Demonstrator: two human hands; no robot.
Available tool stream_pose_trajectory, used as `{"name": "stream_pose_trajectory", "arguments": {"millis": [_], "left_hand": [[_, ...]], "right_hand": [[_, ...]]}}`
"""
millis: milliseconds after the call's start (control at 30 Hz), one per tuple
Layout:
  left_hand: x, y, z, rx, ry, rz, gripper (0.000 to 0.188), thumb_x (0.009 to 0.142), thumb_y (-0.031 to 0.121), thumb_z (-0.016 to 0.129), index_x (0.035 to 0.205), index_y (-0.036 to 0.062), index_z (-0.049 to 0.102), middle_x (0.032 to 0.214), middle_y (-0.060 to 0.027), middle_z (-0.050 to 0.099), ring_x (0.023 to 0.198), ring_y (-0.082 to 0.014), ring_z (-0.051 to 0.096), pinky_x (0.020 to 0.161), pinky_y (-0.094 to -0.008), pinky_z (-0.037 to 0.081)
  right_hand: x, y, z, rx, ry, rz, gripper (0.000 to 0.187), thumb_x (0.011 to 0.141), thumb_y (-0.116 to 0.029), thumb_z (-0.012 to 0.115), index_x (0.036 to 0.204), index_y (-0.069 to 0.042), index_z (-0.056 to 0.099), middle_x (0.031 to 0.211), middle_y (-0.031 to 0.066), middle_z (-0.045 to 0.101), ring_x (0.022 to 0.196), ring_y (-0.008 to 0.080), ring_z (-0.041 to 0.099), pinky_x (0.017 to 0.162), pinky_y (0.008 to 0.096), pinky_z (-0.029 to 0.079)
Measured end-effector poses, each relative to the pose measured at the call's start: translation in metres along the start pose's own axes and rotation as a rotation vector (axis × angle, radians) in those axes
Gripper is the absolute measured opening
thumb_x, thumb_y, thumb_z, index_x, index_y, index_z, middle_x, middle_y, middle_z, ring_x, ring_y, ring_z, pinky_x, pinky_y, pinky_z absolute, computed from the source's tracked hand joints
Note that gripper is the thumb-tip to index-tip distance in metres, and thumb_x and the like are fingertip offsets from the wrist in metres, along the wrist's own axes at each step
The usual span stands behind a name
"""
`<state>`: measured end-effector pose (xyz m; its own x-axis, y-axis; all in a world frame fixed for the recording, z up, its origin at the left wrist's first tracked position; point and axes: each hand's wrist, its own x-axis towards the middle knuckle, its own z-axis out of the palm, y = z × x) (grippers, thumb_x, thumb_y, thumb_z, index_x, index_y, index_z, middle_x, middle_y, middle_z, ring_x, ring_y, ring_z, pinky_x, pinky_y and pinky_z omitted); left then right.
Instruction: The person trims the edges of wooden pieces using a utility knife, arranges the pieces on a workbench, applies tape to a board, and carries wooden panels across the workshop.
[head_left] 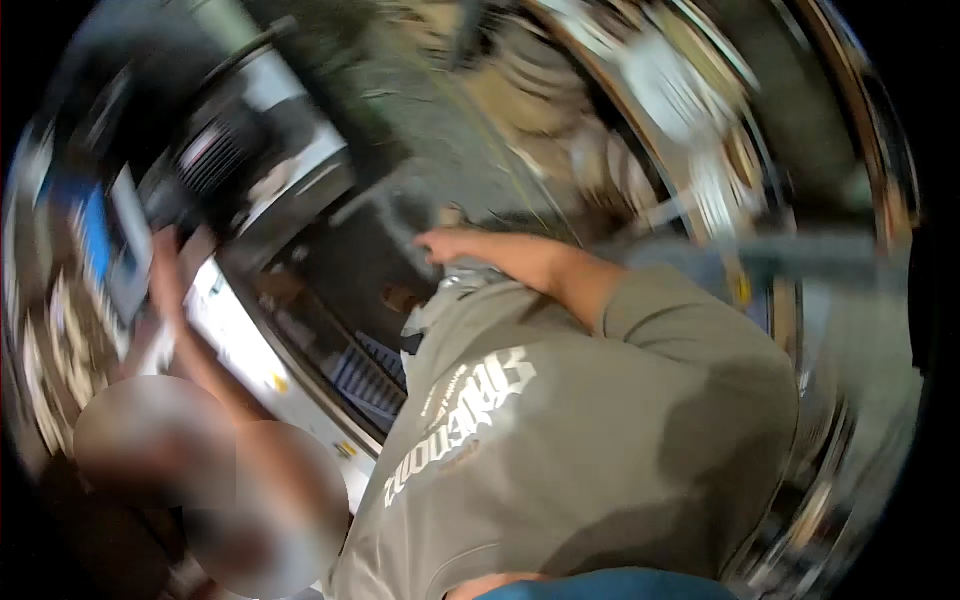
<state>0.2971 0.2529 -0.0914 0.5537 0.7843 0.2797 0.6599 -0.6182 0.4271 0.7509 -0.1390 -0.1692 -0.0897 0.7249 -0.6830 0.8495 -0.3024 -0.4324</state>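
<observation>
The whole picture is smeared by motion. My left arm reaches out to the left, and my left hand (167, 275) is near a pale blue-grey panel (128, 235) beside a white machine front (235, 315). Blur hides its fingers, so I cannot see whether it touches the panel. My right arm is bent across in front of my olive-grey shirt (600, 430). The right hand (445, 245) is by the shirt's lower edge, close to a shiny silvery patch (470, 275). Its fingers are too smeared to show whether they hold anything.
A dark machine with a ribbed black part (210, 155) and a pale metal block (300, 180) stands at the upper left. Blurred stacks of brown and white sheets (560, 110) fill the upper right. A bluish slatted rack (368, 378) sits low beside the machine front.
</observation>
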Motion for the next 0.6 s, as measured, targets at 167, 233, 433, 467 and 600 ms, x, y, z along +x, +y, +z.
{"name": "stream_pose_trajectory", "arguments": {"millis": [167, 233, 433, 467, 600], "left_hand": [[0.196, -0.097, -0.082, 0.276, -0.115, 0.207, 0.064, 0.101, 0.044, 0.052, 0.146, -0.0015, 0.044, 0.148, -0.0235, 0.046, 0.135, -0.0325, 0.046, 0.107, -0.0393, 0.04], [0.226, -0.02, -0.008, 0.274, -0.304, -0.197, 0.066, 0.096, 0.043, 0.063, 0.136, -0.0085, 0.053, 0.141, -0.0291, 0.052, 0.128, -0.0359, 0.053, 0.103, -0.0408, 0.044], [0.07, 0.286, 0.112, -0.567, -0.1, 0.101, 0.044, 0.098, 0.022, 0.063, 0.133, -0.0033, 0.059, 0.13, -0.0221, 0.062, 0.112, -0.0309, 0.062, 0.098, -0.0398, 0.049], [0.053, 0.327, 0.178, -0.826, -0.244, -0.075, 0.047, 0.094, 0.011, 0.066, 0.138, -0.0003, 0.055, 0.134, -0.0198, 0.061, 0.115, -0.0284, 0.061, 0.096, -0.0395, 0.05], [0.094, 0.576, 0.043, -1.011, 0.003, 0.442, 0.067, 0.091, 0.001, 0.068, 0.151, 0.0004, 0.036, 0.15, -0.0191, 0.045, 0.134, -0.0302, 0.048, 0.112, -0.0417, 0.038]], "right_hand": [[-0.123, 0.14, 0.038, 0.661, 0.735, 0.642, 0.049, 0.088, -0.026, 0.062, 0.133, -0.008, 0.058, 0.131, 0.021, 0.061, 0.119, 0.0381, 0.059, 0.099, 0.0462, 0.048], [-0.202, 0.19, 0.117, 0.646, 0.983, 0.85, 0.045, 0.09, -0.029, 0.059, 0.128, -0.005, 0.06, 0.129, 0.0217, 0.062, 0.12, 0.0393, 0.058, 0.097, 0.0466, 0.048], [-0.287, 0.194, 0.399, 0.689, 0.311, 1.053, 0.033, 0.089, -0.034, 0.058, 0.098, -0.006, 0.074, 0.101, 0.021, 0.07, 0.089, 0.0406, 0.067, 0.079, 0.0497, 0.052], [-0.327, 0.195, 0.509, 0.738, 0.214, 1.213, 0.034, 0.087, -0.037, 0.056, 0.09, -0.01, 0.077, 0.091, 0.0186, 0.072, 0.085, 0.0379, 0.068, 0.078, 0.0479, 0.052], [-0.296, 0.114, 0.431, 1.113, 0.314, 1.098, 0.033, 0.088, -0.035, 0.057, 0.093, -0.009, 0.076, 0.093, 0.0182, 0.072, 0.086, 0.0366, 0.067, 0.079, 0.0469, 0.052]]}}
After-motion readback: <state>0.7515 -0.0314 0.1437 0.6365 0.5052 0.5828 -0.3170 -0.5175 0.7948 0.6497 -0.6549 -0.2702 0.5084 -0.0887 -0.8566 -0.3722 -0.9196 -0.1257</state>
